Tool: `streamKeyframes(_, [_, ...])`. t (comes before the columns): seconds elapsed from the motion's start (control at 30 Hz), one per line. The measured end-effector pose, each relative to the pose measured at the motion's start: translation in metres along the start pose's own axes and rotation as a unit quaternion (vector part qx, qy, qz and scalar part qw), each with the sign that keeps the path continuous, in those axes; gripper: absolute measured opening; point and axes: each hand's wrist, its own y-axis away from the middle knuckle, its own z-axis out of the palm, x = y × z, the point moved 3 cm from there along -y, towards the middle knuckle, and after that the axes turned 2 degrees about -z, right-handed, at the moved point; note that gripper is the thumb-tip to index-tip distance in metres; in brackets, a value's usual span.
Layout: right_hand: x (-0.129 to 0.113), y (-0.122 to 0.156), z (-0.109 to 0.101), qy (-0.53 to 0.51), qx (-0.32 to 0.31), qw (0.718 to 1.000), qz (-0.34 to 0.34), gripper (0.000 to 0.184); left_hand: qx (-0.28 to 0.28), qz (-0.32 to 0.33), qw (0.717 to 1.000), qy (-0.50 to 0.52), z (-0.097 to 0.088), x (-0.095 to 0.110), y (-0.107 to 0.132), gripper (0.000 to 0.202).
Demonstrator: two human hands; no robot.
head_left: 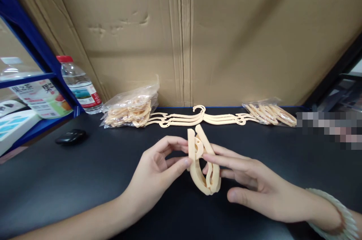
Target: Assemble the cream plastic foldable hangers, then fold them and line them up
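Note:
Both hands meet over the middle of the black table on a folded beige plastic hanger. My left hand pinches its left side between thumb and fingers. My right hand, with a pale bracelet at the wrist, presses its fingers against the right side, thumb held off below. The hanger parts stand upright in a narrow V. Farther back, assembled beige hangers lie flat in a row.
A plastic bag of hanger parts lies at back left, another bag at back right. A water bottle stands by a blue shelf. A small black object rests at left. A cardboard wall stands behind.

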Motion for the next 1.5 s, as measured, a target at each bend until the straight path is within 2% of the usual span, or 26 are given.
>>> streamKeyframes(0.13, [0.002,0.001,0.000,0.005,-0.011,1.000,-0.003,0.057,-0.033,-0.045,0.998,-0.001,0.004,-0.001,0.001,0.018])
streamKeyframes(0.3, [-0.002,-0.003,-0.005,0.006,0.018,1.000,-0.012,0.050,-0.003,-0.044,0.999,0.001,0.000,-0.002,0.001,0.020])
streamKeyframes(0.53, [-0.001,-0.004,-0.006,0.000,0.021,1.000,-0.011,0.042,0.003,-0.075,0.997,0.022,-0.002,-0.007,-0.001,0.021])
streamKeyframes(0.67, [0.000,-0.004,-0.008,0.009,0.020,1.000,-0.020,0.040,0.002,-0.060,0.998,0.007,-0.002,-0.007,-0.001,0.019])
streamKeyframes(0.87, [-0.001,-0.003,-0.003,0.031,-0.023,0.999,0.005,0.043,-0.018,-0.036,0.999,-0.023,0.001,-0.001,0.002,0.018])
streamKeyframes(0.97, [-0.003,-0.003,-0.004,0.021,-0.023,1.000,0.004,0.044,-0.033,-0.044,0.998,-0.036,0.001,-0.003,0.001,0.026])
streamKeyframes(1.07, [-0.004,-0.002,-0.016,-0.003,0.004,1.000,0.001,0.047,-0.056,-0.030,0.994,-0.090,-0.001,-0.005,0.000,0.041])
streamKeyframes(1.13, [-0.003,-0.001,-0.032,0.018,0.076,0.997,0.003,0.044,-0.090,0.011,0.978,-0.190,-0.001,-0.004,0.002,0.045])
streamKeyframes(1.17, [-0.002,0.000,-0.041,0.041,0.124,0.991,0.009,0.041,-0.121,0.037,0.959,-0.252,0.000,-0.003,0.004,0.046])
streamKeyframes(1.23, [0.002,0.002,-0.057,0.107,0.200,0.973,0.046,0.036,-0.199,0.083,0.905,-0.366,0.003,-0.003,0.009,0.050])
streamKeyframes(1.3, [0.007,0.003,-0.064,0.171,0.209,0.958,0.098,0.035,-0.266,0.106,0.850,-0.442,0.006,-0.003,0.014,0.055])
streamKeyframes(1.37, [0.013,0.003,-0.063,0.219,0.180,0.949,0.138,0.036,-0.299,0.110,0.813,-0.488,0.007,-0.003,0.016,0.056])
streamKeyframes(1.5, [0.015,0.005,-0.050,0.316,0.180,0.923,0.128,0.038,-0.309,0.102,0.788,-0.523,0.005,-0.003,0.013,0.060])
